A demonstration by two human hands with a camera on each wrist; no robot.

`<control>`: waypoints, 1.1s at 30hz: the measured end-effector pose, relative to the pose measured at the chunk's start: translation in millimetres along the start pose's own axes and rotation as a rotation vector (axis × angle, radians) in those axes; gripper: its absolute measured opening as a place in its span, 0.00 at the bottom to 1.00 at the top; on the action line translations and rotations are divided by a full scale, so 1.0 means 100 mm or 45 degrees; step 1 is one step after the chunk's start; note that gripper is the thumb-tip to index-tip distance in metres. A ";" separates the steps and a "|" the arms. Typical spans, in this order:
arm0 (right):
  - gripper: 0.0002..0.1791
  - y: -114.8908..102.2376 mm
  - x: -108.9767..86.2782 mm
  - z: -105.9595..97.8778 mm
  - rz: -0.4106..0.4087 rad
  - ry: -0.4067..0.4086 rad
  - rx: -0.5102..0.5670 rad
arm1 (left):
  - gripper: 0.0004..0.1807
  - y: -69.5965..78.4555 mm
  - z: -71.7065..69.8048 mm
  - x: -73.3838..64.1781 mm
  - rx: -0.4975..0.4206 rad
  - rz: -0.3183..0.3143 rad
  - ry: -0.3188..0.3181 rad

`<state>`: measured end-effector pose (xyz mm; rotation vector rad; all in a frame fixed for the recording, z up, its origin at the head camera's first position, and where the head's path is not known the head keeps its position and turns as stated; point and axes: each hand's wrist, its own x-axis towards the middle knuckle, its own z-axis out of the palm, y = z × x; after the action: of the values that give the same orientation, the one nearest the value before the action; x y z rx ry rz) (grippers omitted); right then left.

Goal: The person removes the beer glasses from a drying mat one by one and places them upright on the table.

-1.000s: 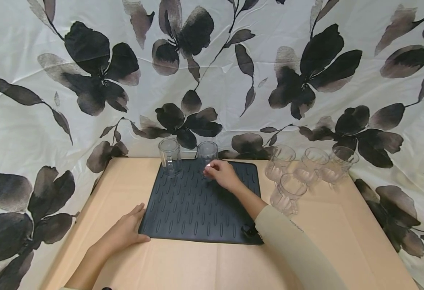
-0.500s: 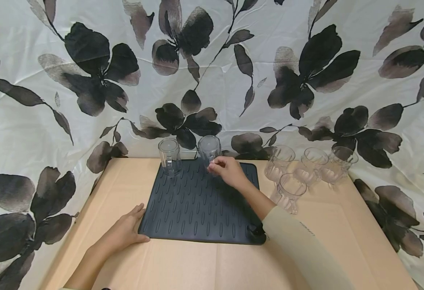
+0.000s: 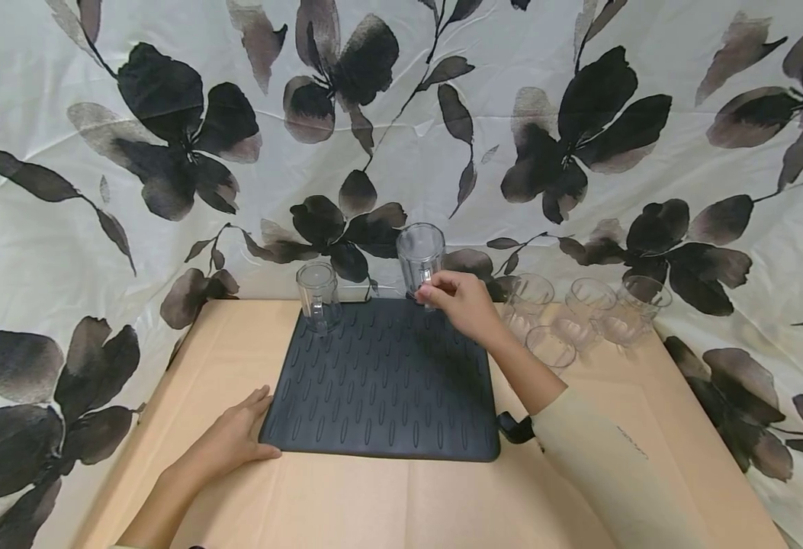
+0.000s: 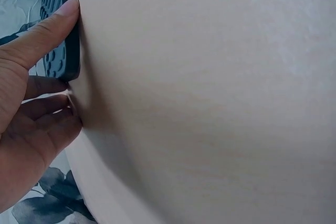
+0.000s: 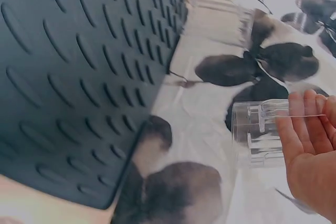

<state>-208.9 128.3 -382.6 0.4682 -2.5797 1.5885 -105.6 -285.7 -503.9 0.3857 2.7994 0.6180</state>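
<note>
My right hand [image 3: 463, 303] pinches the handle of a clear glass mug [image 3: 420, 250], held up over the back edge of a dark ribbed mat [image 3: 380, 396]. The right wrist view shows the same mug [image 5: 251, 142] sideways beside the fingers. A second glass mug [image 3: 317, 293] stands at the mat's back left corner, handle toward me. My left hand [image 3: 232, 435] rests on the table at the mat's front left corner. In the left wrist view, the thumb of that hand [image 4: 31, 66] touches the mat's edge [image 4: 71, 51].
Several clear glass cups [image 3: 589, 309] stand together on the table [image 3: 648, 442], right of the mat. A floral cloth [image 3: 250, 191] hangs behind the table and along its sides. A small black device [image 3: 515, 428] sits by the right sleeve.
The right hand has lifted the glass mug off the back of the mat and carried it up and to the right. The left hand has stayed in place.
</note>
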 end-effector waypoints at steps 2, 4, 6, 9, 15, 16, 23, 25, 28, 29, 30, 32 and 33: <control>0.08 -0.04 -0.04 -0.11 -0.008 0.020 0.003 | 0.60 0.01 0.00 0.01 0.004 0.005 -0.003; 0.07 -0.08 -0.07 -0.21 -0.008 0.040 -0.010 | 0.60 0.01 0.00 0.02 0.006 0.010 -0.004; 0.08 -0.13 -0.10 -0.29 -0.008 0.053 -0.011 | 0.60 0.01 -0.01 0.01 0.005 0.007 -0.001; 0.09 -0.19 -0.15 -0.41 -0.018 0.060 -0.006 | 0.60 0.00 -0.01 0.01 0.006 0.000 -0.001; 0.11 -0.24 -0.26 -0.66 -0.035 0.088 -0.016 | 0.60 0.00 -0.01 0.01 -0.014 -0.004 -0.009; 0.12 -0.24 -0.28 -0.70 -0.035 0.092 -0.024 | 0.60 0.00 -0.01 0.01 -0.015 -0.002 -0.010; 0.15 -0.21 -0.46 -0.97 0.030 0.102 -0.045 | 0.60 0.00 -0.02 0.01 -0.030 -0.010 -0.016; 0.15 -0.21 -0.52 -1.03 0.031 0.118 -0.060 | 0.60 0.00 -0.01 0.01 -0.039 -0.015 -0.023; 0.15 -0.20 -0.62 -1.13 0.036 0.153 -0.086 | 0.60 0.00 0.00 0.02 -0.045 -0.022 -0.028; 0.15 -0.19 -0.65 -1.16 0.027 0.161 -0.094 | 0.60 0.00 0.00 0.02 -0.045 -0.023 -0.027; 0.14 -0.18 -0.68 -1.20 0.010 0.171 -0.101 | 0.60 0.00 0.00 0.02 -0.046 -0.026 -0.025; 0.12 -0.16 -0.74 -1.26 -0.009 0.195 -0.130 | 0.60 0.00 -0.01 0.02 -0.048 -0.025 -0.023; 0.11 -0.15 -0.76 -1.28 -0.027 0.207 -0.155 | 0.60 0.00 -0.01 0.02 -0.046 -0.024 -0.023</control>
<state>-143.9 251.8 -327.4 0.3401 -2.5217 1.3898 -107.3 -285.4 -503.3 0.3555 2.7671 0.6567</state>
